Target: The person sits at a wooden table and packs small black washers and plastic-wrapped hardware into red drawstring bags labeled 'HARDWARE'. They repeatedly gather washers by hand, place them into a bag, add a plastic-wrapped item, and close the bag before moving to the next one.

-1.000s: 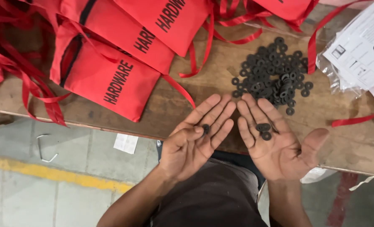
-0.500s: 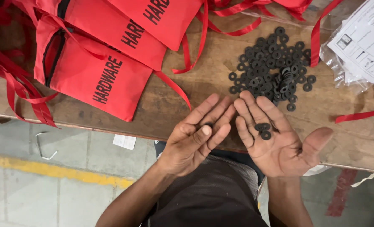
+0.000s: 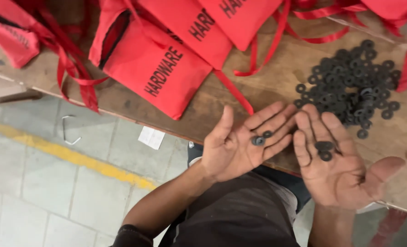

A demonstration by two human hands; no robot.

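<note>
Left hand: your left hand (image 3: 233, 146) lies palm up and spread flat, with two black washers (image 3: 261, 138) resting at the base of its fingers.
Right hand: your right hand (image 3: 336, 164) is also palm up, fingers unfolded, with a few dark washers (image 3: 323, 150) on the palm.
Pile: just beyond your fingertips, a heap of black washers (image 3: 350, 87) sits on the wooden bench (image 3: 276, 59).
Bags: red drawstring bags (image 3: 160, 71) lie further left on the bench, ribbons trailing.
</note>
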